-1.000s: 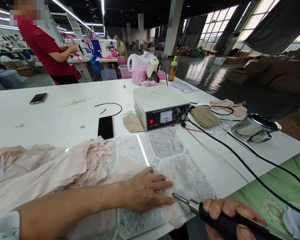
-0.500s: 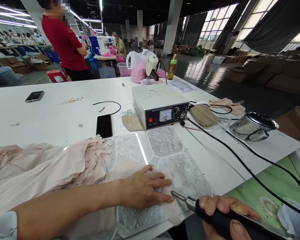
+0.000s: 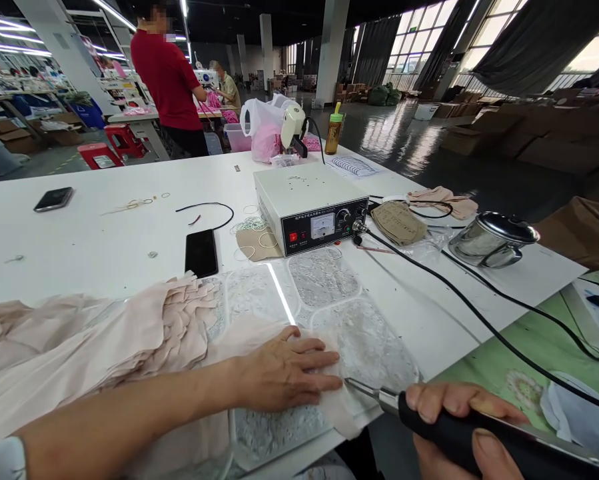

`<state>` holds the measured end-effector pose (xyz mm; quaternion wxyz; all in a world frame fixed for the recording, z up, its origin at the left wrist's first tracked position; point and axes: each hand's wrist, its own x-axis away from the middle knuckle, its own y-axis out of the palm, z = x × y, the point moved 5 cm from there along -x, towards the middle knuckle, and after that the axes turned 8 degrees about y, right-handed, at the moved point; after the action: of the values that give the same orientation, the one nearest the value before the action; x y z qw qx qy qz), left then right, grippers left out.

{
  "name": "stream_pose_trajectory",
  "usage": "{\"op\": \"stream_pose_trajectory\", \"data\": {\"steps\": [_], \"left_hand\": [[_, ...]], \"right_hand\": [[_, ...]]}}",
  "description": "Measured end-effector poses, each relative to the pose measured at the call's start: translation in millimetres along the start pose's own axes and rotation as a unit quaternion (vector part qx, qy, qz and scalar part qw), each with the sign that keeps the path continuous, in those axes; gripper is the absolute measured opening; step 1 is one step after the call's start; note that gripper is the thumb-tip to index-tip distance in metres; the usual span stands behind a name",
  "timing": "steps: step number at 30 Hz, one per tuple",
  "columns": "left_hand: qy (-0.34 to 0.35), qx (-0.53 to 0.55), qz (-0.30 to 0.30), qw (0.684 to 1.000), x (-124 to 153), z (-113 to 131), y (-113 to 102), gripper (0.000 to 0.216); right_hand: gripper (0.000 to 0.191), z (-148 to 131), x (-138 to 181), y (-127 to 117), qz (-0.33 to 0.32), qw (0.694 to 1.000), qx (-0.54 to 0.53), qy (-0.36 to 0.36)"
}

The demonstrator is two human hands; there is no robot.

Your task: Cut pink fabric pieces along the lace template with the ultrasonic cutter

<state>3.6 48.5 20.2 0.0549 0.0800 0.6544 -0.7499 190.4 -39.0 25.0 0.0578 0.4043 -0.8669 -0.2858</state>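
My left hand (image 3: pixel 284 370) lies flat with its fingers spread, pressing a sheer pale pink fabric piece (image 3: pixel 340 415) onto the clear patterned mat (image 3: pixel 324 277). In my right hand (image 3: pixel 459 420) is a black-handled ultrasonic cutter (image 3: pixel 449 427) with a slim metal tip. That tip points left, close beside my left fingertips at the fabric's right edge; whether it touches the cloth I cannot tell. Left of my forearm, a layered stack of the same pink fabric (image 3: pixel 129 340) covers part of the mat.
Behind the mat stands a control box (image 3: pixel 309 207) with a meter. Its black cable (image 3: pixel 459 317) crosses the table's right side. Nearby are a dark phone (image 3: pixel 202 253), a steel mug (image 3: pixel 494 240) and a bottle (image 3: pixel 334 133). A person in red (image 3: pixel 164 73) stands beyond the table.
The view has shifted slightly. The cutter's tip has moved a little away from me along the fabric's edge, beside my left fingertips. The person in red has moved to the right.
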Motion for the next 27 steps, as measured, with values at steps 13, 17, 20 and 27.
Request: {"op": "stream_pose_trajectory", "data": {"steps": [13,17,20,27], "left_hand": [[0.004,-0.002,-0.004,1.0,1,0,2,0.022],[0.001,0.003,-0.003,1.0,1,-1,3,0.022],[0.003,0.003,0.002,1.0,1,-1,3,0.021],[0.008,0.0,0.006,1.0,1,0,1,0.021]], "right_hand": [[0.016,-4,8,12,-0.047,0.999,0.023,-0.014],[0.015,-1,8,13,-0.05,0.999,0.018,-0.006],[0.014,2,9,11,-0.055,0.998,0.012,-0.007],[0.014,0,8,17,-0.08,0.996,0.027,-0.025]]}}
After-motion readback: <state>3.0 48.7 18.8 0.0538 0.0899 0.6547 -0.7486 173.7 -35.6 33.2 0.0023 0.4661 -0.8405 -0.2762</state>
